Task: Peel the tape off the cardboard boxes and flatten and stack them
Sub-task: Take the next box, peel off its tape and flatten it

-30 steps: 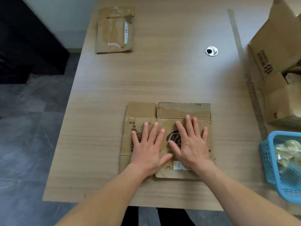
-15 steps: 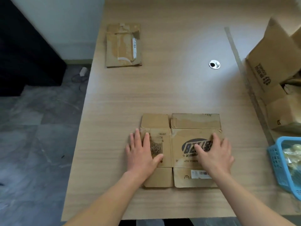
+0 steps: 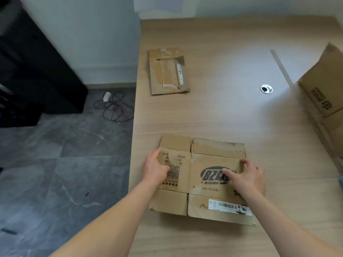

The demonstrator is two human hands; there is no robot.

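A flattened brown cardboard box [image 3: 213,151] with a dark oval logo and a barcode label lies flat on the wooden table [image 3: 232,115], close to its near left edge. My left hand [image 3: 156,168] grips the box's left edge, thumb on top beside the printed code square. My right hand [image 3: 247,176] holds the right edge, with its thumb lying across the logo and its fingers curled at the rim. A second flattened box [image 3: 168,71], with torn tape marks on it, lies farther back on the left of the table.
An upright open cardboard box [image 3: 323,93] stands at the right edge of view. A metal cable grommet [image 3: 266,89] is set in the tabletop. The table's left edge drops to a grey tiled floor with a coiled cable [image 3: 113,106].
Both hands slid apart from the middle of the flattened box to its left and right edges and now curl around them. The view swung left and upward.
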